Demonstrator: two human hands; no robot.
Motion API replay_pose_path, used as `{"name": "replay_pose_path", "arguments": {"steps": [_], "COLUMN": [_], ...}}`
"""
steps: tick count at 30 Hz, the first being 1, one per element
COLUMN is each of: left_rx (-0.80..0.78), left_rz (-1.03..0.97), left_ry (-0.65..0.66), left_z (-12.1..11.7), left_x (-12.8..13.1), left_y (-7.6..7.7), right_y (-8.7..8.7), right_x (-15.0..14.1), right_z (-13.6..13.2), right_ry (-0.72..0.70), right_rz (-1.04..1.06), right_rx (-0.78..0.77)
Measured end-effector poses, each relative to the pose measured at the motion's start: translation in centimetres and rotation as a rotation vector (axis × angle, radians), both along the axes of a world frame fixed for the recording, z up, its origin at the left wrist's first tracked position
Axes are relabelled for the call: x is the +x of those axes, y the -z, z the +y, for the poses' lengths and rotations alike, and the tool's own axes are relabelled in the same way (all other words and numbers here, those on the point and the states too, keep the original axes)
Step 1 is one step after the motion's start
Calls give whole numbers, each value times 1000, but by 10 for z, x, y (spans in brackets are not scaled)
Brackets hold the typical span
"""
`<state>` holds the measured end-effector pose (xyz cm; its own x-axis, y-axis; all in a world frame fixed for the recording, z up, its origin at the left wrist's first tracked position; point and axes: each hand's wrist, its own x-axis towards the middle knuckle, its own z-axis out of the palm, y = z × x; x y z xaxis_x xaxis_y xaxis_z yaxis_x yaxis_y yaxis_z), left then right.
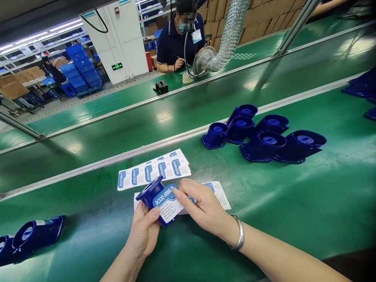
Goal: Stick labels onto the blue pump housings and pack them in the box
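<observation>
My left hand (144, 231) is closed around a dark blue plastic housing (150, 192), held just above the green bench. A blue and white label (165, 203) lies on the housing's side. My right hand (202, 205) pinches and presses the label's right edge with its fingertips; a silver bangle sits on that wrist. Under my hands lies a label sheet (219, 192), partly hidden. A second sheet with several labels (154, 170) lies just beyond.
Several blue housings (261, 135) cluster at the right, more lie at the left edge (32, 234) and far right (362, 84). A conveyor belt (176, 113) runs behind. Across it a person (179, 39) works beside a flexible metal duct (227, 35). Blue crates (80, 68) stand far left.
</observation>
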<state>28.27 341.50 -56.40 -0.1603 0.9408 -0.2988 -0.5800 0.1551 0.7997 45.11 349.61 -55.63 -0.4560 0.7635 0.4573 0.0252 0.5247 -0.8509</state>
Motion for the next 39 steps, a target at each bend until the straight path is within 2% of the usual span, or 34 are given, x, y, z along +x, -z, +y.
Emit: {"name": "replay_pose_path", "arguments": {"steps": [5, 8, 13, 18, 23, 25, 27, 29, 31, 35, 39], "left_rx": [23, 42, 73, 80, 29, -1, -28, -41, -46, -95, -123], "left_rz": [-14, -10, 3, -2, -85, -159, -232, -294, -348, -426, -414], "left_ry": [-13, 10, 22, 31, 53, 73, 126, 193, 261, 396, 445], "left_z": [-7, -13, -13, -8, -4, -1, 3, 5, 4, 2, 1], "left_x": [-2, -6, -8, -10, -13, -11, -6, -1, 3, 7, 7], "left_y": [2, 6, 7, 8, 8, 4, -2, -7, -7, -3, -3], "right_y": [3, 4, 9, 18, 24, 24, 23, 20, 16, 12, 13], "right_x": [-5, -9, -16, -27, -30, -26, -20, -15, -11, -7, -7], "right_z": [-2, -8, -18, -30, -29, -21, -11, -3, 2, 1, -2], "right_ry": [-46, -81, -98, -156, -178, -101, 2, 34, -37, -266, -305], "right_rz": [34, 65, 160, 306, 325, 322, 313, 308, 293, 208, 207], "right_rx": [8, -53, -262, -600, -760, -718, -600, -500, -479, -578, -636]}}
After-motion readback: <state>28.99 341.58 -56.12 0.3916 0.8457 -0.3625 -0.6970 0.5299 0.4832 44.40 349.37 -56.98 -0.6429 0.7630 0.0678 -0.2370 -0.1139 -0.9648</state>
